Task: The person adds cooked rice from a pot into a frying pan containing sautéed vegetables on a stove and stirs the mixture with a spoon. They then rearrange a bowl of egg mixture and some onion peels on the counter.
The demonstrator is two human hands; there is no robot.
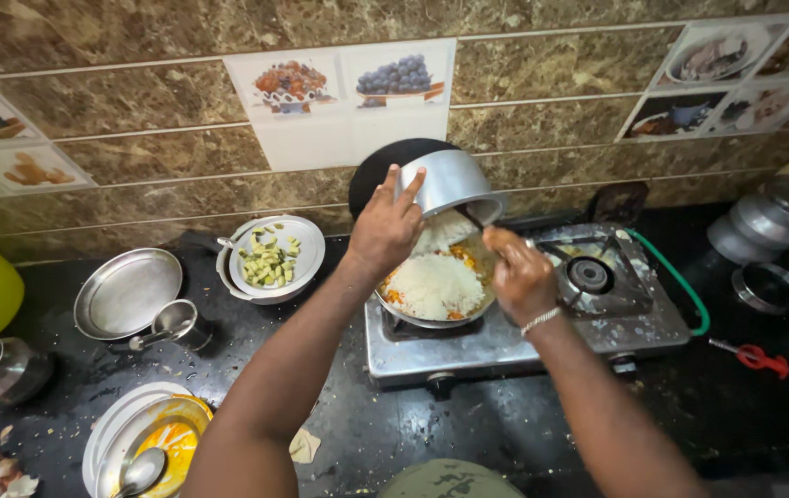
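White rice tipped from a steel pot into a pan on the stove.

The left hand (385,226) grips the tilted, shiny steel pot (450,184) by its rim over the round metal pan (431,290), heaped with white rice (436,284). The right hand (519,272) is closed around something I cannot make out, at the pan's right edge. The two-burner steel stove (524,323) sits mid-worktop.

I have one view only, from the head camera: it looks steeply down and forward over the black stone tabletop (524,433), close above the steel two-burner gas stove (505,337), with the brown tiled wall (182,157) filling the frame behind the stove.
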